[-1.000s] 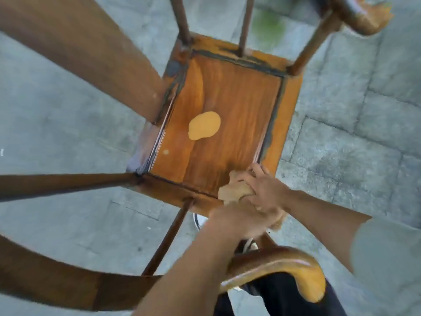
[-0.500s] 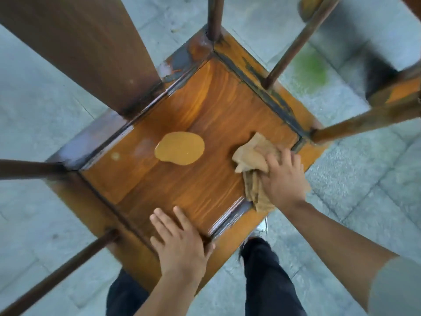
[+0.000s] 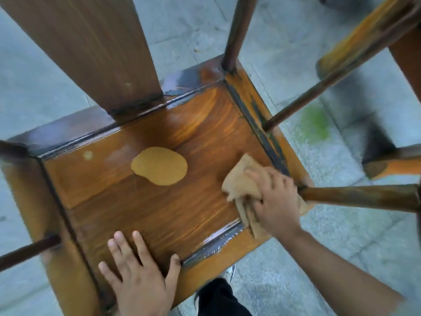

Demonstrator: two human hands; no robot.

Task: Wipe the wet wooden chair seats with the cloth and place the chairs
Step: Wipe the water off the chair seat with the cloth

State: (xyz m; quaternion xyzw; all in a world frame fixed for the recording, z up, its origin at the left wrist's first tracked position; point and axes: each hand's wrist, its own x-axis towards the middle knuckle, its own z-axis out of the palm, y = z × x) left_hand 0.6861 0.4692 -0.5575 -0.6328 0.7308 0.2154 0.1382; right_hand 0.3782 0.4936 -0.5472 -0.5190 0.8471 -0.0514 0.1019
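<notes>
brown wooden chair seat [image 3: 145,208]: right hand [image 3: 276,201] grip pinched crumpled tan cloth [image 3: 241,181]; left hand [image 3: 139,277] spread flat, bracing; best wiped along grain.

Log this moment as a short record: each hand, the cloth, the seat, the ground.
left hand: flat, fingers spread, pressing on the seat's near edge
right hand: grips the cloth at the seat's right side
cloth: tan, crumpled, on the wood
chair seat: glossy brown wood with a pale oval patch near the middle
ground: grey stone paving
</notes>
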